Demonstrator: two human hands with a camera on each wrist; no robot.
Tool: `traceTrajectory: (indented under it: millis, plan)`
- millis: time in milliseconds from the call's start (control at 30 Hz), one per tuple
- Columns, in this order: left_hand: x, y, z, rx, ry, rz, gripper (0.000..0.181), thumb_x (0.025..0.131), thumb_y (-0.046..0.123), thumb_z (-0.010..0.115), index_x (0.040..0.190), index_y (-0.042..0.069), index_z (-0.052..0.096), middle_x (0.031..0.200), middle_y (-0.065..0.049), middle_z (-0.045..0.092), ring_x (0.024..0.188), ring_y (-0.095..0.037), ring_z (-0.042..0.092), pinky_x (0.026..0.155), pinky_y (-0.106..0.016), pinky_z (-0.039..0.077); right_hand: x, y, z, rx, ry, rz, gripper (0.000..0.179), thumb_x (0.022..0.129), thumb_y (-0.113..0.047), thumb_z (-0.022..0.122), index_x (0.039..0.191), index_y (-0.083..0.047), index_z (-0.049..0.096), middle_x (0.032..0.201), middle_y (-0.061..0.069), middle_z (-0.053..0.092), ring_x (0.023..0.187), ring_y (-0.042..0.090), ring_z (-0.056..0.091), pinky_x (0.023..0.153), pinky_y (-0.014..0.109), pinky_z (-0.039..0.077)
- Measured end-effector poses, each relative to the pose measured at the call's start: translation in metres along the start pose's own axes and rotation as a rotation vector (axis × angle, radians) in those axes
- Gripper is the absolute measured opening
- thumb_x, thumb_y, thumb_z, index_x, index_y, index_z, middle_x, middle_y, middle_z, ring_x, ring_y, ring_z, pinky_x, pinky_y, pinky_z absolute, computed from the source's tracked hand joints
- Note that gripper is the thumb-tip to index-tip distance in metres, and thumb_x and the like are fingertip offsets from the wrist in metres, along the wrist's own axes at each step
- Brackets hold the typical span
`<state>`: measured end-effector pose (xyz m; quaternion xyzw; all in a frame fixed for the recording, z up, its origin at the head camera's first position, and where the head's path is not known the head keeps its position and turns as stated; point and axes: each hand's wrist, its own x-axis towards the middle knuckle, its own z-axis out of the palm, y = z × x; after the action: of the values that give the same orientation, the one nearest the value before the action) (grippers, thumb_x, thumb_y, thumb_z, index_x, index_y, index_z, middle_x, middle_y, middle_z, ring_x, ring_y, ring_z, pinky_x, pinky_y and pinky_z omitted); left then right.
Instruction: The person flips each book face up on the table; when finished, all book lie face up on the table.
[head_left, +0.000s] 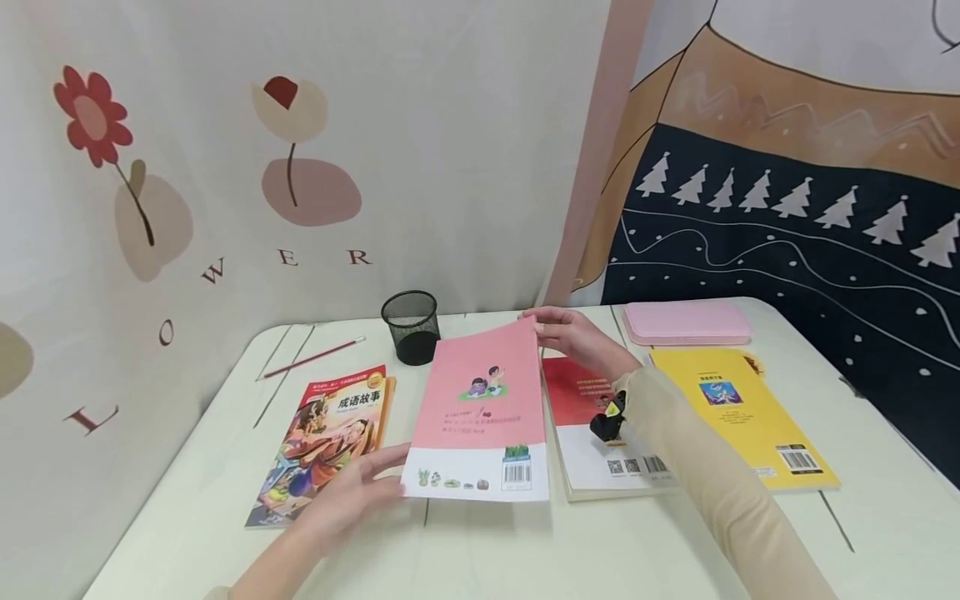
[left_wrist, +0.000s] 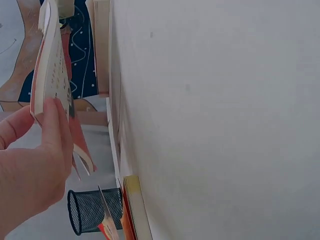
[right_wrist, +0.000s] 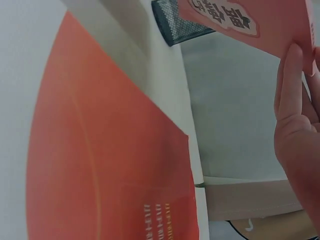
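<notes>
Book with a pink back cover (head_left: pixel 468 408) is up off the bench (head_left: pixel 480 558), pinched at a bottom corner by the left fingers (head_left: pixel 386 458) and the top corner by the right fingers (head_left: pixel 553 315). Barcode (head_left: pixel 517 474) shows; small print looks Chinese, too blurry though. Storybook (head_left: pixel 318 442) beside it says 成语故事, wall cloth (head_left: pixel 465 167) reads "LOWER".

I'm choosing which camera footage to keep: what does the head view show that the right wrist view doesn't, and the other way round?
Only the head view: the pencil, pink case, yellow book, illustrated book and left grip.

Only the right wrist view: a lettered panel on the underside of the pink book.

Both: the pink book, the right grip holding its edge, the mesh cup and the red-and-white book, partly visible.
</notes>
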<state>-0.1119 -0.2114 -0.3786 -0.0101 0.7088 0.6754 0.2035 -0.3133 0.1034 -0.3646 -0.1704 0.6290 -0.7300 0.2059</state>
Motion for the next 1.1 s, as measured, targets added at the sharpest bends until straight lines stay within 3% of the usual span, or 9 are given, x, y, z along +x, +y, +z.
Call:
traceTrajectory:
  millis: [133, 300, 567, 767, 900, 1100]
  plan:
    - [0.0, -0.001, -0.002, -0.077, -0.044, -0.004, 0.058, 0.08, 0.004, 0.06, 0.132, -0.004, 0.034, 0.133, -0.022, 0.033, 0.104, -0.026, 0.051, 0.087, -0.036, 0.042, -0.002, -0.005, 0.001, 0.054, -0.049, -0.063, 0.03, 0.087, -0.011, 0.054, 0.117, -0.009, 0.055, 0.123, 0.008, 0.049, 0.113, 0.025, 0.044, 0.097, 0.04, 0.031]
    - [0.001, -0.003, -0.004, -0.161, -0.129, 0.016, 0.056, 0.082, 0.004, 0.059, 0.131, -0.006, 0.034, 0.124, -0.018, 0.046, 0.103, -0.025, 0.052, 0.088, -0.037, 0.041, -0.003, -0.011, 0.004, 0.127, -0.115, -0.125, 0.027, 0.088, -0.009, 0.051, 0.114, -0.013, 0.058, 0.125, 0.008, 0.048, 0.115, 0.025, 0.041, 0.096, 0.038, 0.033]
    - [0.004, -0.005, -0.004, -0.292, -0.239, 0.036, 0.051, 0.084, 0.0, 0.054, 0.131, -0.006, 0.034, 0.116, -0.012, 0.054, 0.102, -0.022, 0.052, 0.088, -0.033, 0.041, -0.001, -0.019, 0.008, 0.217, -0.226, -0.224, 0.026, 0.09, -0.003, 0.04, 0.11, -0.009, 0.055, 0.111, 0.009, 0.054, 0.105, 0.022, 0.048, 0.095, 0.035, 0.035]
    - [0.001, -0.004, 0.0, -0.249, -0.182, 0.046, 0.056, 0.085, 0.002, 0.054, 0.133, -0.008, 0.027, 0.124, -0.017, 0.047, 0.105, -0.023, 0.051, 0.088, -0.034, 0.041, 0.001, -0.02, 0.011, 0.24, -0.243, -0.304, 0.026, 0.092, 0.0, 0.037, 0.107, -0.011, 0.056, 0.104, 0.005, 0.055, 0.098, 0.018, 0.05, 0.091, 0.031, 0.039]
    - [0.0, -0.004, 0.004, -0.126, -0.101, 0.083, 0.062, 0.084, 0.006, 0.058, 0.135, -0.005, 0.026, 0.127, -0.02, 0.042, 0.106, -0.024, 0.051, 0.088, -0.035, 0.042, 0.001, -0.019, 0.014, 0.258, -0.206, -0.328, 0.024, 0.091, -0.002, 0.04, 0.107, -0.01, 0.056, 0.104, 0.006, 0.055, 0.096, 0.018, 0.051, 0.092, 0.031, 0.038]
    - [-0.005, -0.003, 0.014, 0.04, -0.026, 0.086, 0.059, 0.079, 0.016, 0.066, 0.128, -0.005, 0.04, 0.124, -0.021, 0.046, 0.103, -0.023, 0.053, 0.083, -0.032, 0.045, 0.002, -0.017, 0.019, 0.319, -0.121, -0.317, 0.02, 0.091, -0.004, 0.045, 0.104, -0.011, 0.058, 0.104, 0.007, 0.055, 0.094, 0.017, 0.053, 0.09, 0.03, 0.039]
